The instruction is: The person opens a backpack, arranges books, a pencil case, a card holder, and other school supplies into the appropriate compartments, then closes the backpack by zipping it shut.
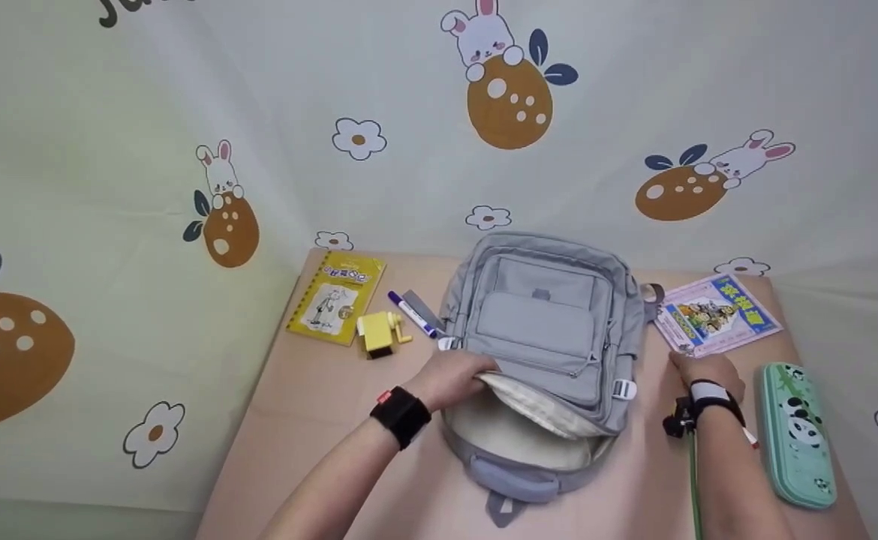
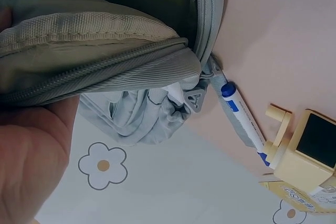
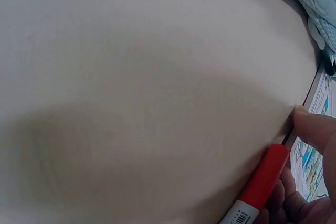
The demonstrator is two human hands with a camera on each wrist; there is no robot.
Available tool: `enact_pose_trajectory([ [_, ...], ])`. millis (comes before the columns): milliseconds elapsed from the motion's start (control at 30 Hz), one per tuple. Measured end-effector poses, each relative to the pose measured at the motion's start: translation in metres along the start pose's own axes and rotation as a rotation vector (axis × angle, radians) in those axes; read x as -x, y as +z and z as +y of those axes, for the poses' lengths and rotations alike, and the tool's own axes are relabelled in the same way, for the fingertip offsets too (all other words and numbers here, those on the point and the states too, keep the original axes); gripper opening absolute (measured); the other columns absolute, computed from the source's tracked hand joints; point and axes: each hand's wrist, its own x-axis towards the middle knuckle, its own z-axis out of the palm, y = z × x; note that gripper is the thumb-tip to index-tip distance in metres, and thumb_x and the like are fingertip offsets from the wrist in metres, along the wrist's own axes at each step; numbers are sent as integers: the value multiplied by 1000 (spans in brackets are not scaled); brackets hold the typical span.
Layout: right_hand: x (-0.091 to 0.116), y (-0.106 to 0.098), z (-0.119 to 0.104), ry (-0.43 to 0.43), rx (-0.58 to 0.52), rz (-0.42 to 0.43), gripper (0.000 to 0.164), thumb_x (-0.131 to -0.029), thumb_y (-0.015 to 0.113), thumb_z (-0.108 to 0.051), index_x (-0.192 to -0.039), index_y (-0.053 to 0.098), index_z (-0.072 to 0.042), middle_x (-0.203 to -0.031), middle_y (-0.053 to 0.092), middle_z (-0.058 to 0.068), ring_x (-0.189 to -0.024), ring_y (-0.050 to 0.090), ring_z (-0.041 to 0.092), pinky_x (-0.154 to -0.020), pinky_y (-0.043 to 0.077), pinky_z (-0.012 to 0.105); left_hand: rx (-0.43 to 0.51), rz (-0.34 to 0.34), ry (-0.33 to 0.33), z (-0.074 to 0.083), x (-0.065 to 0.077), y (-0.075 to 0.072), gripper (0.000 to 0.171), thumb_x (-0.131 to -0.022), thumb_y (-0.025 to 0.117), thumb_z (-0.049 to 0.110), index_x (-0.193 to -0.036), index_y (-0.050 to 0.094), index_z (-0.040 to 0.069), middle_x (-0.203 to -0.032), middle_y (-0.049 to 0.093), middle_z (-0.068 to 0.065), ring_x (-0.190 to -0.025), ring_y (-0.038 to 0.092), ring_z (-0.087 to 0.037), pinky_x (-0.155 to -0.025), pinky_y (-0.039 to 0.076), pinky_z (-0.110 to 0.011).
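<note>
A grey backpack (image 1: pixel 540 315) lies with its main compartment unzipped, pale lining showing. My left hand (image 1: pixel 454 379) grips the edge of its front panel (image 2: pixel 105 32) and holds it raised; most fingertips are hidden behind the fabric. My right hand (image 1: pixel 709 375) is low over the table at the near edge of a colourful picture book (image 1: pixel 717 315). In the right wrist view the thumb reaches the book's edge and the other fingers curl beside a red-capped marker (image 3: pixel 265 177). I cannot tell whether this hand holds the book or the marker.
Left of the backpack lie a yellow notebook (image 1: pixel 338 300), a yellow pencil sharpener (image 1: pixel 379 335) with a crank and a blue-capped marker (image 1: pixel 413 313). A green panda pencil case (image 1: pixel 798 435) is at the right table edge. Printed cloth (image 1: pixel 409 67) hangs behind the table.
</note>
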Motion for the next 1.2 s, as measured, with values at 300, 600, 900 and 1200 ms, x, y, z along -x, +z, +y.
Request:
enact_pose_trajectory([
  [300,-36,15,9,-192,179,193,64,-84,60,-42,-122,48,8,-112,42,32,-98,37,47,-70,37,53,2,-26,3,-1,1,-1,22,-84,62,15,-103,69,22,-95,66,12,-84,60,-7,-77,46,-26],
  [600,-38,13,10,-321,268,207,40,-90,56,-33,-109,65,0,-98,57,27,-91,43,45,-70,36,54,-6,-32,19,1,-2,-2,23,-83,62,14,-103,69,23,-95,67,11,-86,61,-8,-77,46,-26],
  [900,-33,4,18,-414,288,204,23,-92,52,-16,-99,67,0,-86,60,21,-76,50,37,-62,38,47,2,-32,13,2,-3,-3,22,-83,62,15,-103,70,23,-94,66,11,-85,61,-8,-77,46,-26],
  [1200,-26,6,42,-481,240,252,19,-94,43,-2,-105,58,2,-91,59,23,-68,54,30,-56,42,39,-20,-18,16,0,-1,-5,20,-83,62,16,-101,70,23,-92,67,11,-83,61,-8,-76,47,-26],
])
